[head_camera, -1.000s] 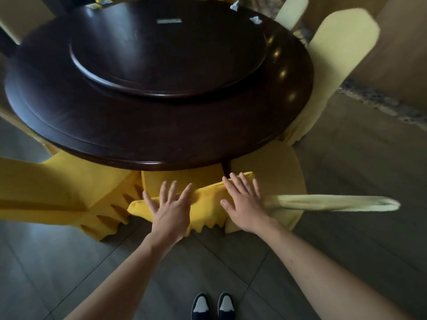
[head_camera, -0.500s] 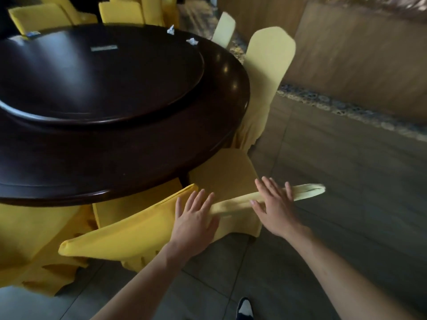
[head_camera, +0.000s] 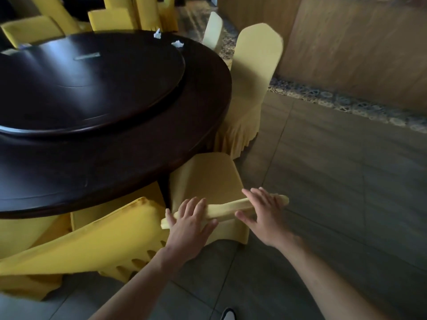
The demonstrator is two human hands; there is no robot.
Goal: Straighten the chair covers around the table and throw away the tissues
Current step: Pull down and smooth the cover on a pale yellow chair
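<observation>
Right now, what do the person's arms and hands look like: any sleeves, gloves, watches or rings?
Both forearms are bare as far up as the head view shows, with no sleeve edge in sight. The left hand and right hand wear no gloves, and no watch or wristband shows on either wrist. No ring is visible on the fingers that show. Nails look short and plain.

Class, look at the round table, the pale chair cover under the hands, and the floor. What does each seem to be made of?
Round table: probably dark wood with a glossy lacquer, since it mirrors the light.
Pale chair cover: soft matte yellow fabric; it creases and hangs in pleats.
Floor: large grey tiles, likely stone or ceramic, with visible joints and a dull sheen.
</observation>
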